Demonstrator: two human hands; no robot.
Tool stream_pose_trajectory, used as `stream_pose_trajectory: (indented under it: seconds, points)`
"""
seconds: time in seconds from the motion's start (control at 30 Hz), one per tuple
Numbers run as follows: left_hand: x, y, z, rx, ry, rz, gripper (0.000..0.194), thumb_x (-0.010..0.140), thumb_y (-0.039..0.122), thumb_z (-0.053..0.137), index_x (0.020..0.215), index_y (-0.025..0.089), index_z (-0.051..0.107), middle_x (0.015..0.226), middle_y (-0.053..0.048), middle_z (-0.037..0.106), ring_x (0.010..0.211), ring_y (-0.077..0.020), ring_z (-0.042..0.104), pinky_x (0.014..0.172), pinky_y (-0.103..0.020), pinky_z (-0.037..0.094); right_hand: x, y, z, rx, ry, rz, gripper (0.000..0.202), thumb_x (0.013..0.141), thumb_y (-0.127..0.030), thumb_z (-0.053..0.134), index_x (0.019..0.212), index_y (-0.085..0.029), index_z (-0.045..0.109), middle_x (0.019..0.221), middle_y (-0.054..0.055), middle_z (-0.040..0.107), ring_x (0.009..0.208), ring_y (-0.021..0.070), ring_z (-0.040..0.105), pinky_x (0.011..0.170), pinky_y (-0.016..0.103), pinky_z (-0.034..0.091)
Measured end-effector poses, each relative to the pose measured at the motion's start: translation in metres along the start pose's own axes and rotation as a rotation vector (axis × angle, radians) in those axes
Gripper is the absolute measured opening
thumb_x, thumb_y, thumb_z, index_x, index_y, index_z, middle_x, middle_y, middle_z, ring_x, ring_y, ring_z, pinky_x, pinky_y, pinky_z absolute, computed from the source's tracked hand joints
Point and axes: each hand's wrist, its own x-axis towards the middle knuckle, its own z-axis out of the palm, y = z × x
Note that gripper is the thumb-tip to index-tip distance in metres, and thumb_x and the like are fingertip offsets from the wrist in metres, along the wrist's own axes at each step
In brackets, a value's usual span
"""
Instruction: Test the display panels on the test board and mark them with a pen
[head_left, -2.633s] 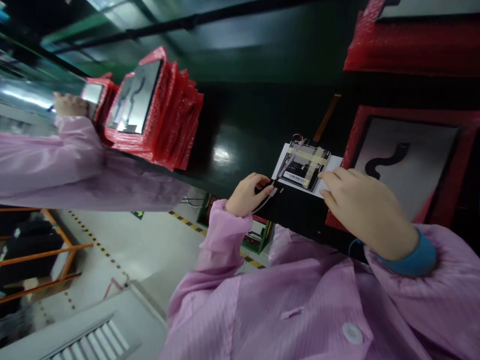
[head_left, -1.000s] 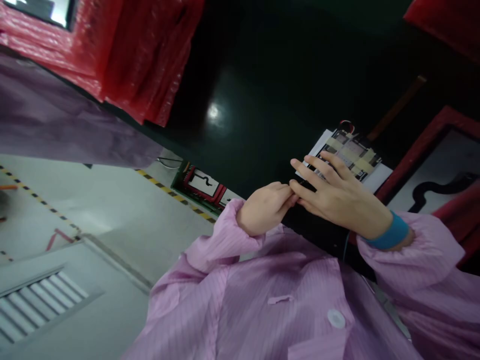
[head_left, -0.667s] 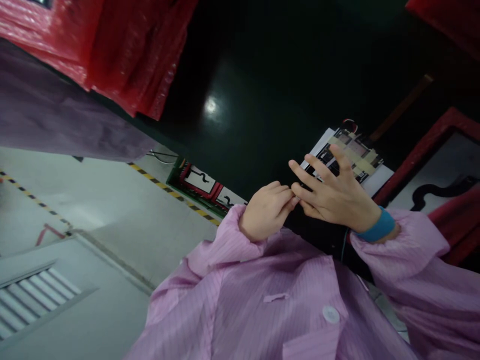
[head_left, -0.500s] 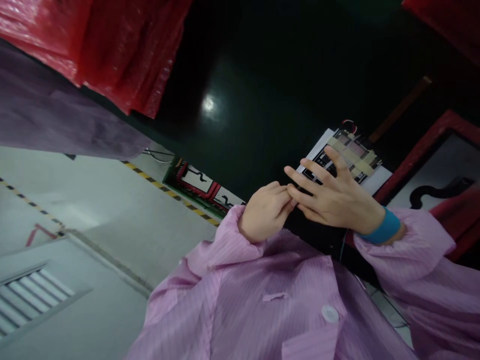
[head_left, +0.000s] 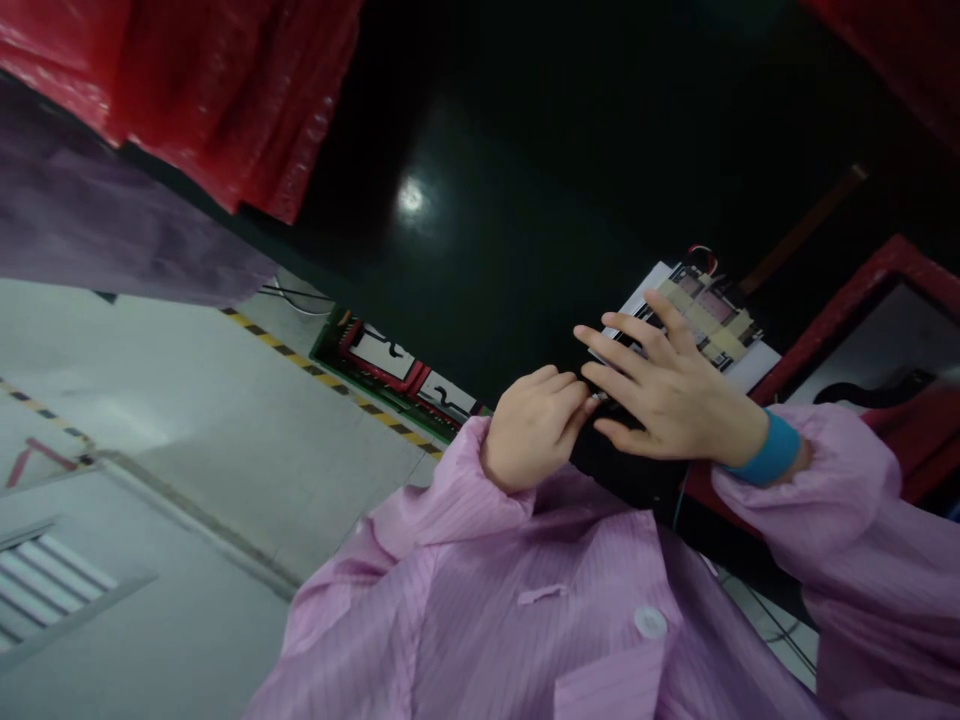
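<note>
Near the table's front edge, my left hand (head_left: 536,425) is curled, its fingertips pinched together. A tiny pale spot shows at the tips; what they hold is too small to name. My right hand (head_left: 675,385), with a blue band at the wrist, has its fingers spread, the tips close to my left fingertips. Partly under my right hand lies a flat device with black parts (head_left: 712,315), beige tape strips and red and white wires at its top. It rests on a white sheet or panel (head_left: 754,368) on the dark green table (head_left: 510,220).
Red bubble-wrap bags (head_left: 217,100) lie at the upper left, beside a purple-grey cloth (head_left: 112,220). A red-edged tray (head_left: 892,262) with a black curved part stands at right. Below the table's edge, a green crate (head_left: 324,345) holds red-framed items. A brown strip (head_left: 806,225) lies beyond the device.
My right hand's fingers have parted slightly from my left fingertips, and the pale spot now shows between the hands. The view has shifted a little; the device lies in nearly the same place.
</note>
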Motion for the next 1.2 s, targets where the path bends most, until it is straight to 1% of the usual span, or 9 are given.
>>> stream_pose_trajectory:
  seconds: [0.07, 0.17, 0.3, 0.4, 0.6, 0.83, 1.0, 1.1, 1.2]
  points:
    - [0.0, 0.0, 0.0, 0.028, 0.002, 0.017, 0.038, 0.107, 0.026, 0.036, 0.076, 0.018, 0.057, 0.073, -0.004, 0.065, 0.067, -0.0178, 0.05, 0.063, -0.033, 0.04, 0.0, 0.0, -0.006, 0.07, -0.04, 0.064, 0.042, 0.1, -0.046, 0.046, 0.112, -0.012, 0.068, 0.141, 0.015, 0.06, 0.135, 0.0355, 0.046, 0.115, 0.062, 0.035]
    - [0.0, 0.0, 0.0, 0.075, 0.003, 0.036, 0.039, 0.108, 0.028, 0.034, 0.078, 0.018, 0.057, 0.073, -0.004, 0.063, 0.067, -0.0177, 0.05, 0.061, -0.033, 0.039, 0.003, 0.004, -0.015, 0.109, -0.09, 0.101, 0.037, 0.102, -0.04, 0.046, 0.104, -0.012, 0.07, 0.132, 0.013, 0.065, 0.131, 0.0332, 0.049, 0.118, 0.062, 0.033]
    - [0.001, 0.0, 0.002, 0.119, 0.015, 0.057, 0.041, 0.109, 0.03, 0.034, 0.076, 0.019, 0.056, 0.071, -0.003, 0.061, 0.066, -0.0171, 0.048, 0.06, -0.032, 0.038, 0.01, 0.012, -0.022, 0.137, -0.187, 0.071, 0.031, 0.102, -0.031, 0.046, 0.101, -0.013, 0.071, 0.128, 0.011, 0.065, 0.122, 0.0302, 0.053, 0.118, 0.061, 0.033]
    - [0.001, 0.001, 0.002, 0.127, 0.045, 0.077, 0.041, 0.109, 0.029, 0.035, 0.074, 0.018, 0.055, 0.069, -0.002, 0.059, 0.065, -0.0167, 0.046, 0.059, -0.032, 0.037, 0.014, 0.016, -0.024, 0.142, -0.233, 0.038, 0.031, 0.101, -0.03, 0.045, 0.095, -0.014, 0.071, 0.125, 0.012, 0.063, 0.12, 0.0305, 0.052, 0.116, 0.06, 0.037]
    - [-0.002, 0.003, 0.004, 0.13, 0.086, 0.071, 0.04, 0.108, 0.028, 0.036, 0.075, 0.018, 0.055, 0.069, -0.002, 0.058, 0.066, -0.0166, 0.045, 0.058, -0.032, 0.034, 0.012, 0.021, -0.022, 0.179, -0.214, -0.019, 0.029, 0.101, -0.027, 0.044, 0.093, -0.015, 0.069, 0.118, 0.011, 0.061, 0.116, 0.0281, 0.052, 0.116, 0.057, 0.039]
    - [-0.003, 0.003, 0.007, 0.093, 0.106, 0.052, 0.04, 0.108, 0.029, 0.039, 0.073, 0.018, 0.055, 0.066, -0.001, 0.057, 0.065, -0.0159, 0.044, 0.057, -0.033, 0.03, 0.009, 0.022, -0.018, 0.16, -0.167, -0.067, 0.023, 0.1, -0.025, 0.047, 0.091, -0.017, 0.067, 0.113, 0.01, 0.059, 0.11, 0.026, 0.05, 0.117, 0.057, 0.035]
    - [-0.005, 0.001, 0.003, 0.04, 0.066, 0.05, 0.039, 0.108, 0.029, 0.038, 0.075, 0.018, 0.056, 0.066, -0.001, 0.057, 0.065, -0.0158, 0.045, 0.057, -0.033, 0.031, 0.007, 0.028, -0.018, 0.193, -0.156, -0.078, 0.022, 0.1, -0.025, 0.047, 0.089, -0.017, 0.065, 0.11, 0.009, 0.058, 0.107, 0.0244, 0.05, 0.116, 0.055, 0.038]
    - [-0.006, -0.003, 0.0, -0.044, 0.027, 0.036, 0.041, 0.108, 0.029, 0.035, 0.075, 0.018, 0.056, 0.068, -0.001, 0.059, 0.064, -0.0153, 0.046, 0.058, -0.032, 0.035, 0.0, 0.042, -0.027, 0.187, -0.119, -0.038, 0.027, 0.102, -0.028, 0.044, 0.085, -0.018, 0.064, 0.107, 0.011, 0.056, 0.106, 0.026, 0.051, 0.115, 0.057, 0.039]
    - [-0.004, -0.005, -0.003, -0.127, 0.042, 0.024, 0.041, 0.109, 0.03, 0.033, 0.078, 0.018, 0.056, 0.069, -0.001, 0.061, 0.063, -0.0146, 0.046, 0.059, -0.03, 0.036, -0.005, 0.048, -0.035, 0.175, -0.12, 0.046, 0.032, 0.103, -0.033, 0.042, 0.084, -0.019, 0.064, 0.112, 0.013, 0.055, 0.112, 0.0297, 0.051, 0.115, 0.06, 0.038]
